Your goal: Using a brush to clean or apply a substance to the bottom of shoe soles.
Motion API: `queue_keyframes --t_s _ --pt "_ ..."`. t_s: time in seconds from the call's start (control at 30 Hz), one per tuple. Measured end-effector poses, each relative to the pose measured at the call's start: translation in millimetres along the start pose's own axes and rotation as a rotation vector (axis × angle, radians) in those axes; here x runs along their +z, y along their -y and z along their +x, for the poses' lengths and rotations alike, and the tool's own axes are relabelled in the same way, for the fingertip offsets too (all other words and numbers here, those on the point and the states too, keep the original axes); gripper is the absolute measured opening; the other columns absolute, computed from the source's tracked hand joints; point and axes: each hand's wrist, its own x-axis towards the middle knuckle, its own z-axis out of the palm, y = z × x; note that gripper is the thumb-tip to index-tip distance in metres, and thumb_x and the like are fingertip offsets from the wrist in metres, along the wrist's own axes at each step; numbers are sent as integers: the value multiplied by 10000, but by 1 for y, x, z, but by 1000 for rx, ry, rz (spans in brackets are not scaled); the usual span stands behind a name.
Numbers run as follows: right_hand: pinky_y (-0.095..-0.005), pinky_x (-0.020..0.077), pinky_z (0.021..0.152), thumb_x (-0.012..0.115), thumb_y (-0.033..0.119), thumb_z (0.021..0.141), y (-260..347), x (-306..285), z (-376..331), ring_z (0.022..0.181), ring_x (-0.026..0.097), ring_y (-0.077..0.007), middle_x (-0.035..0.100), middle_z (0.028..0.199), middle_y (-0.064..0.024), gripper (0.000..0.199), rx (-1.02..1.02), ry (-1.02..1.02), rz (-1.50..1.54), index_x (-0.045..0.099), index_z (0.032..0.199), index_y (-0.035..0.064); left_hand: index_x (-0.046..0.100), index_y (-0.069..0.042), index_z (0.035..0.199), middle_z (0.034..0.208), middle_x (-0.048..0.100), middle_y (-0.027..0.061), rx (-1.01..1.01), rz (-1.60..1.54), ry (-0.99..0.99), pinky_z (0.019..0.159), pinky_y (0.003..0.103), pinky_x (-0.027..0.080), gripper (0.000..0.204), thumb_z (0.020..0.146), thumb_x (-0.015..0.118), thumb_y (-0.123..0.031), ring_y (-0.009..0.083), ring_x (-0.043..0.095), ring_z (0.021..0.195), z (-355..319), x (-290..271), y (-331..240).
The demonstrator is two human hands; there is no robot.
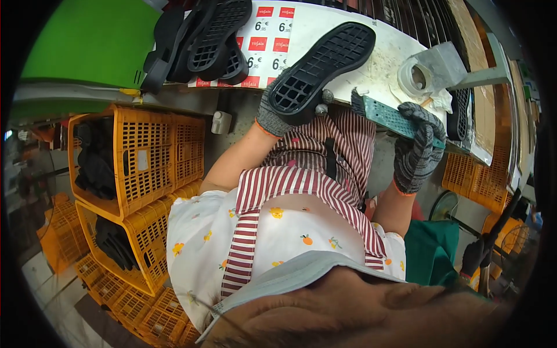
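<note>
My left hand [271,118], in a grey knitted glove, grips the heel end of a black shoe sole [325,66] from below. The sole's gridded side faces up, and its toe points to the far right over the white worktable [383,66]. In my gloved right hand [418,153] is a green brush [387,116], its fingers closed round the handle. Dark bristles show at the brush's left end, just right of the sole and apart from it. The left palm and most of its fingers are hidden beneath the sole.
Several black soles [214,40] lie in a pile at the table's far left, beside a sheet of red and white labels [255,43]. A round white pot [413,79] stands at the right by a grey block. Orange crates [148,159] holding black pieces are stacked at left.
</note>
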Motion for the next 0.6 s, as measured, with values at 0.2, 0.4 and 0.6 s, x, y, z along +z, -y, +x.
queue_keyframes --t_s 0.2,0.4,0.6 --pt "-352 473 802 516 137 857 1 1 4 881 589 -259 603 938 -197 229 19 -5 -6 549 974 -57 431 -38 1221 1125 531 176 7 -412 240 794 405 475 499 812 492 -316 302 556 961 3 -17 25" --pt "-279 529 673 503 69 864 1 19 23 831 601 -195 600 963 -158 180 109 -70 -85 546 1002 -39 288 19 1299 1096 442 376 -206 -1199 596 745 465 494 588 900 321 -411 453 535 906 0 -14 22" --pt "-257 519 685 582 84 830 -8 39 21 806 591 -138 612 918 -96 195 326 7 9 551 986 -29 282 9 1302 1201 426 273 -138 -1247 628 782 514 475 569 901 342 -390 460 485 1000 -2 -5 12"
